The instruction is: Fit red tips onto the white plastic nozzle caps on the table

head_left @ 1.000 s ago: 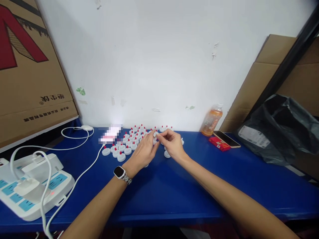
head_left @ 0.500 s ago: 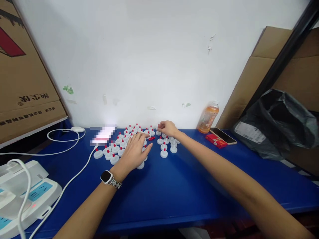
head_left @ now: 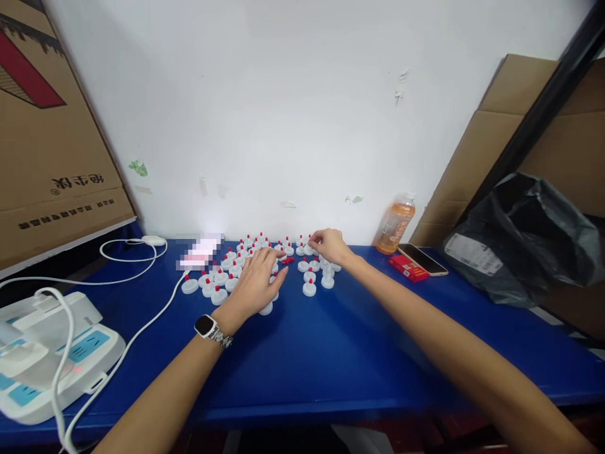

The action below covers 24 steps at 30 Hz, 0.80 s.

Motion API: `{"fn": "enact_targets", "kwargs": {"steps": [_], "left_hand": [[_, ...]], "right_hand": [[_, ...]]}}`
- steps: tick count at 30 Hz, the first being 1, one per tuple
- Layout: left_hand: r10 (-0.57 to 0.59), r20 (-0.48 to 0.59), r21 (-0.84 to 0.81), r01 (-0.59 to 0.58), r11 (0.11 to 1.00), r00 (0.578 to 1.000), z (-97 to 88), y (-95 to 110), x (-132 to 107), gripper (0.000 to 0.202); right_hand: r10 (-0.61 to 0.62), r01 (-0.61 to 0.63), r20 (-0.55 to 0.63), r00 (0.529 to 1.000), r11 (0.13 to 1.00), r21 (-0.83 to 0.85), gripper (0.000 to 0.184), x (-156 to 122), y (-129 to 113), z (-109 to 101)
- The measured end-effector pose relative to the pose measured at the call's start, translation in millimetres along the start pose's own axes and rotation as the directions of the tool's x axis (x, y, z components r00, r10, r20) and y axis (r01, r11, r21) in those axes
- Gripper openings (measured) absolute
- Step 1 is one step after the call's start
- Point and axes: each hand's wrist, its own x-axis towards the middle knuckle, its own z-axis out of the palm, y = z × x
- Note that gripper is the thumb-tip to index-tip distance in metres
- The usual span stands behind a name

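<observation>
Many round white lids [head_left: 218, 295], most topped with a small red tip, stand on the blue table [head_left: 331, 353]. My left hand [head_left: 259, 279] lies open, palm down, over the left group with fingers spread, hiding several lids. Its index fingertip is beside a little pile of loose red tips [head_left: 288, 260]. My right hand [head_left: 329, 244] is closed in a pinch at the top of a white lid [head_left: 308, 250] at the back. What it pinches, apparently a red tip, is mostly covered by the fingers. More white lids [head_left: 328, 282], some without red, stand below this hand.
At the back right are an orange drink bottle [head_left: 396, 224], a red packet [head_left: 409, 268] and a phone [head_left: 424, 259]. A dark plastic bag [head_left: 524, 236] lies farther right. A power strip [head_left: 89, 353] with white cables [head_left: 142, 328] occupies the left; a cardboard box [head_left: 61, 145] stands behind it.
My right hand has shifted slightly right, from one white lid at the back to the neighbouring one. My left hand stays over its group. The camera view has moved a little.
</observation>
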Motion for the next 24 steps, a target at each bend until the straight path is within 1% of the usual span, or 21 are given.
{"fn": "enact_targets", "kwargs": {"steps": [2, 3, 5, 7, 8, 9, 10, 12, 13, 15, 16, 18, 24], "left_hand": [[0.017, -0.045, -0.011, -0.017, 1.0, 0.999, -0.2, 1, 1, 0.035], [0.03, -0.06, -0.015, -0.031, 0.999, 0.998, 0.2, 1, 1, 0.04], [0.042, -0.058, -0.019, -0.043, 0.999, 0.997, 1.5, 2, 1, 0.042], [0.017, -0.014, -0.012, -0.017, 1.0, 1.0, 2.6, -1, 0, 0.034], [-0.005, 0.009, -0.001, 0.005, 1.0, 1.0, 2.8, -3, 0, 0.03], [-0.026, 0.029, 0.014, 0.026, 1.0, 0.999, 2.8, -6, -1, 0.028], [-0.044, 0.042, 0.029, 0.042, 0.999, 0.998, 2.7, -9, -1, 0.026], [-0.063, 0.064, 0.05, 0.06, 0.997, 0.996, 2.5, -15, -2, 0.024], [-0.066, 0.073, 0.055, 0.062, 0.997, 0.995, 2.5, -17, -2, 0.023], [-0.074, 0.087, 0.058, 0.069, 0.996, 0.993, 2.9, -20, -2, 0.022], [-0.082, 0.092, 0.058, 0.077, 0.995, 0.992, 3.3, -20, -2, 0.022], [-0.096, 0.102, 0.055, 0.091, 0.994, 0.99, 3.8, -19, -2, 0.023], [-0.088, 0.099, 0.043, 0.084, 0.996, 0.991, 3.2, -15, -2, 0.023]], "right_hand": [[-0.04, 0.048, -0.045, 0.998, 0.979, 0.198, 0.016, -12, -18, -7], [-0.074, 0.083, -0.039, 0.996, 0.947, 0.311, 0.018, -18, -28, -10], [-0.174, 0.137, 0.029, 0.984, 0.858, 0.495, 0.025, -29, -47, -12], [-0.221, 0.143, 0.065, 0.973, 0.801, 0.581, 0.031, -32, -59, -8], [-0.21, 0.134, 0.064, 0.976, 0.802, 0.582, 0.032, -31, -60, -4], [-0.181, 0.121, 0.057, 0.982, 0.828, 0.548, 0.032, -27, -59, 0], [-0.146, 0.103, 0.055, 0.988, 0.874, 0.476, 0.031, -22, -55, 5], [-0.094, 0.072, 0.087, 0.992, 0.971, 0.226, 0.022, -11, -44, 15], [-0.081, 0.072, 0.118, 0.99, 0.994, 0.081, 0.017, -5, -38, 20], [-0.073, 0.1, 0.185, 0.98, 0.984, -0.145, 0.013, 3, -29, 29], [-0.07, 0.114, 0.206, 0.976, 0.971, -0.208, 0.013, 6, -26, 33], [-0.064, 0.127, 0.238, 0.969, 0.958, -0.257, 0.015, 10, -24, 39], [-0.055, 0.128, 0.288, 0.956, 0.962, -0.239, 0.009, 16, -29, 45]]}}
